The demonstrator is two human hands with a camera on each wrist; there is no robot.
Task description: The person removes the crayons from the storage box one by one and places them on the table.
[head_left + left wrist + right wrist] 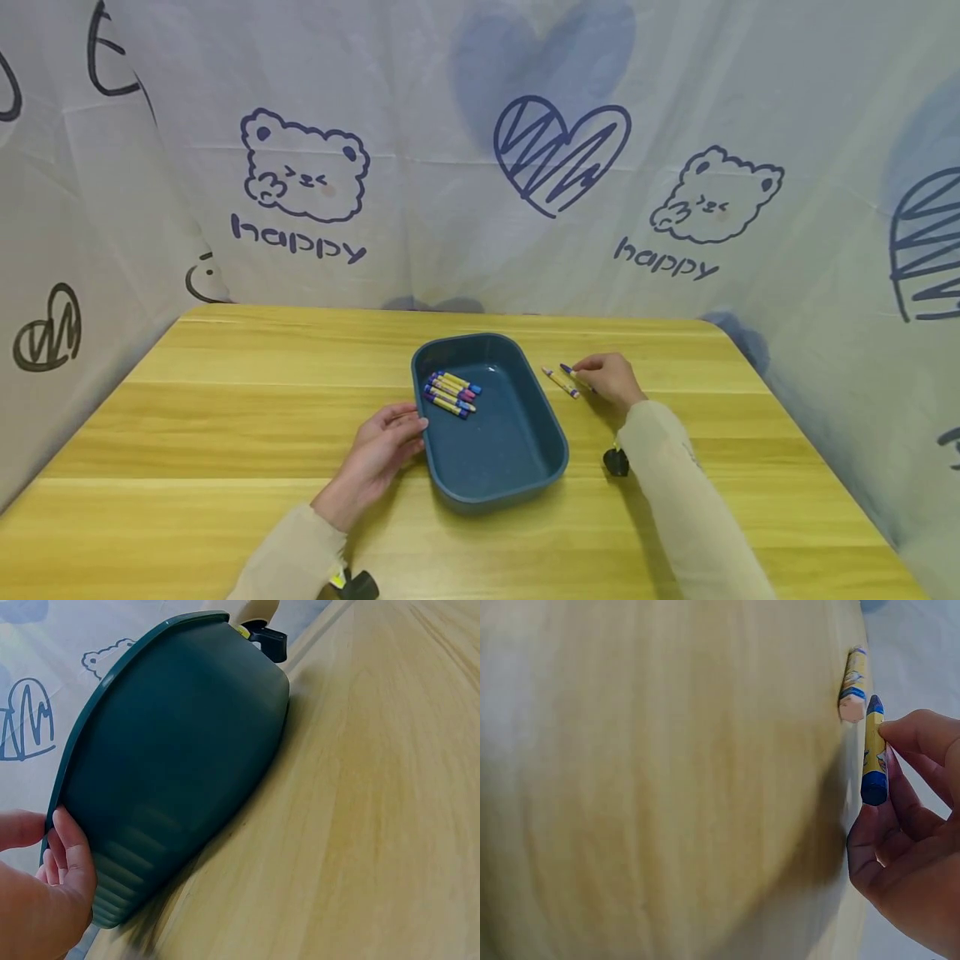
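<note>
A deep blue-green plastic bin sits on the table, with several yellow-wrapped crayons bunched in its far left part. My left hand pinches the bin's left rim, thumb at the edge and fingers against the outer wall in the left wrist view. To the right of the bin, my right hand holds a dark blue crayon between thumb and fingers. Beside it lies another crayon, yellow-wrapped with a pale peach end in the right wrist view.
The wood-grain table reaches back to a white curtain with bear and heart drawings, which also hangs along both sides. A black wrist-worn device shows under the right sleeve, close to the tabletop.
</note>
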